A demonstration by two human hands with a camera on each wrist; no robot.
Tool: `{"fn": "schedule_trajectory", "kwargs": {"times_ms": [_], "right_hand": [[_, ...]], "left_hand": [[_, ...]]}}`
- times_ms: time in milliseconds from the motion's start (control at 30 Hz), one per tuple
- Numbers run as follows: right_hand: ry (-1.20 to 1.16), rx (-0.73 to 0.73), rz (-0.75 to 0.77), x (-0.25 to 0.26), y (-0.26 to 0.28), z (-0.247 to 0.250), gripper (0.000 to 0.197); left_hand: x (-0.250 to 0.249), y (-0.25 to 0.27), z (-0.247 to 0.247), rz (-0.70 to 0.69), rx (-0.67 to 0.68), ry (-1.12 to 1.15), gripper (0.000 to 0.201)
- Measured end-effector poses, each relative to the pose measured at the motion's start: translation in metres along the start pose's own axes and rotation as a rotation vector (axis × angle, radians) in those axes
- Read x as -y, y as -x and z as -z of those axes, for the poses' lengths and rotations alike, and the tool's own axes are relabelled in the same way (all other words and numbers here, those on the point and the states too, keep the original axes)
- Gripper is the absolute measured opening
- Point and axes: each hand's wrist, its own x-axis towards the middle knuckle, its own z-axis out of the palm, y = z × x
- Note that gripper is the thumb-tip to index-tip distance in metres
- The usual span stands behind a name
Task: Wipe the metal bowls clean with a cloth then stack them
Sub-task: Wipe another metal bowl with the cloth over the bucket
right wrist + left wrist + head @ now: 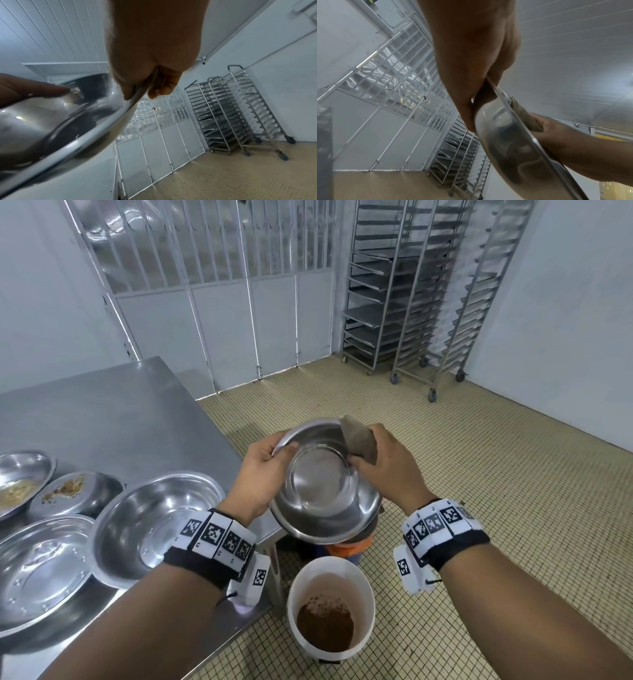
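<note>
A metal bowl (322, 484) is held tilted in the air beyond the table's corner, above a bucket. My left hand (265, 465) grips its left rim, thumb inside. My right hand (383, 460) pinches a brown cloth (359, 440) folded over the bowl's right rim. The left wrist view has the bowl (508, 146) from below, with the cloth (523, 115) at its rim. In the right wrist view the fingers (159, 86) clamp the cloth on the rim of the bowl (51, 121).
On the steel table (120, 412) stand a clean bowl (154, 522), another bowl (37, 570) nearer me, and two soiled bowls (72, 491) at the left. A white bucket (330, 607) with brown residue sits on the tiled floor below. Wheeled tray racks (411, 285) line the far wall.
</note>
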Motion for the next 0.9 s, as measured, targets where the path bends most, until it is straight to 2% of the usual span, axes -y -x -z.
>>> {"fn": "schedule_trajectory", "kwargs": {"times_ms": [67, 233, 400, 567, 767, 900], "right_hand": [[-0.008, 0.032, -0.003, 0.003, -0.001, 0.003, 0.061], [-0.025, 0.036, 0.078, 0.016, -0.011, 0.020, 0.052], [-0.029, 0.006, 0.053, 0.011, -0.021, 0.031, 0.062], [-0.084, 0.046, 0.058, 0.017, -0.017, 0.031, 0.045], [-0.241, -0.051, -0.062, 0.011, -0.002, 0.020, 0.031], [-0.137, -0.009, -0.021, 0.016, -0.008, 0.028, 0.027]], "left_hand": [[-0.003, 0.000, -0.001, -0.003, 0.013, -0.005, 0.023], [-0.007, 0.005, -0.007, -0.013, 0.029, 0.017, 0.025], [-0.007, 0.007, -0.007, -0.015, 0.050, 0.020, 0.023], [-0.009, 0.006, -0.008, -0.023, 0.058, 0.036, 0.024], [-0.004, 0.008, -0.004, -0.029, -0.050, 0.083, 0.021], [-0.007, 0.012, -0.007, -0.074, 0.041, -0.013, 0.023]]}}
